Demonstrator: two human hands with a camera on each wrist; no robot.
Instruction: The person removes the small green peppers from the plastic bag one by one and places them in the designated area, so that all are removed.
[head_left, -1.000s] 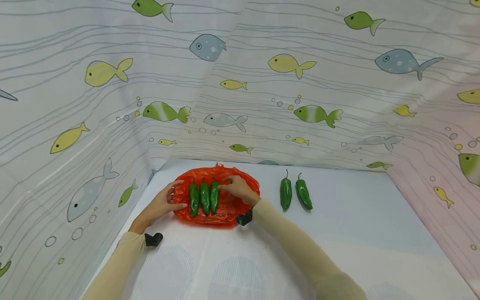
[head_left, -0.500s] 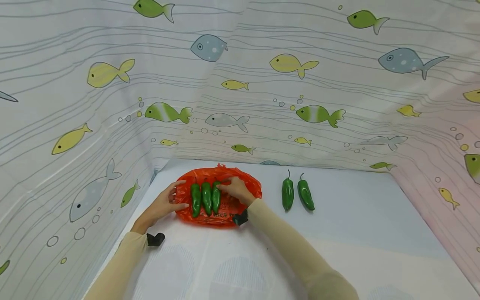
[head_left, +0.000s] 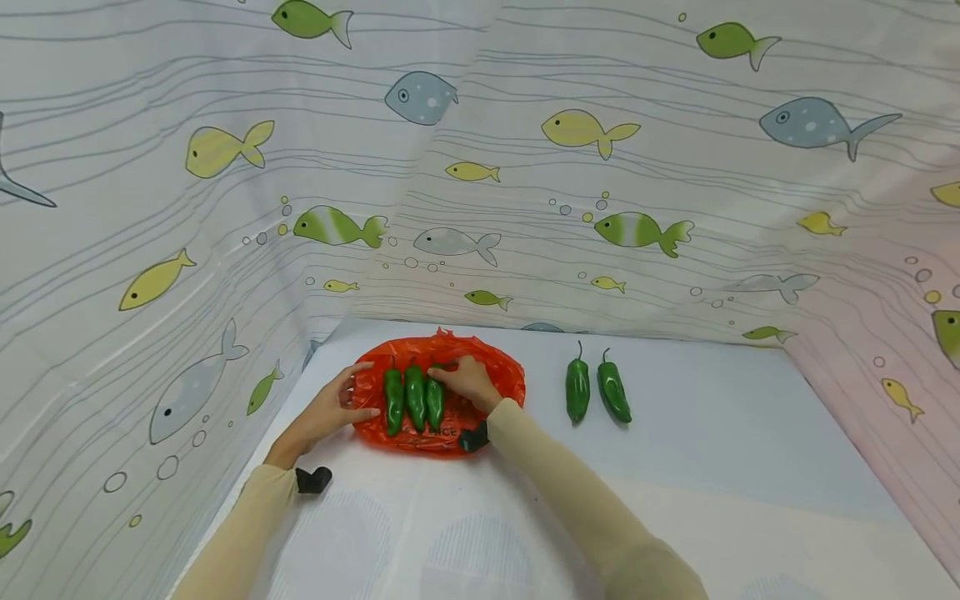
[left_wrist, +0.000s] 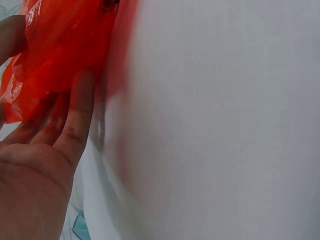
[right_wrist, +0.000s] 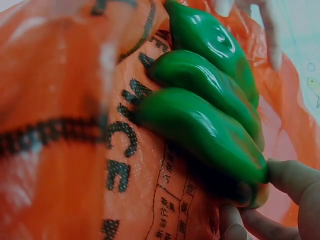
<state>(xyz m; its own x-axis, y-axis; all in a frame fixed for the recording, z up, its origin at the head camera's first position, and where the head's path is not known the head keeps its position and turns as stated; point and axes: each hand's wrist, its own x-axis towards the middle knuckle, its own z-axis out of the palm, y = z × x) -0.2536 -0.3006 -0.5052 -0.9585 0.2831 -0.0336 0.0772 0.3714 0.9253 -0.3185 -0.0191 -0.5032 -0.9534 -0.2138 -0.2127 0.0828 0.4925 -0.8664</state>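
Three green chili peppers lie side by side on a red plastic bag on the table. At its left edge, my left hand rests with fingers spread, touching the bag film, as the left wrist view also shows. My right hand pinches the stem end of the rightmost pepper, thumb on one side and fingers beneath. The middle pepper and left pepper lie close beside it. The stem of the rightmost pepper is mostly hidden by my hand.
Two more green peppers, one upright in view and one slanted, lie on the white table right of the bag. Fish-patterned curtains enclose the table at the back and sides.
My right hand has moved slightly left onto the rightmost pepper and now pinches its top. The left hand stays at the bag's edge.
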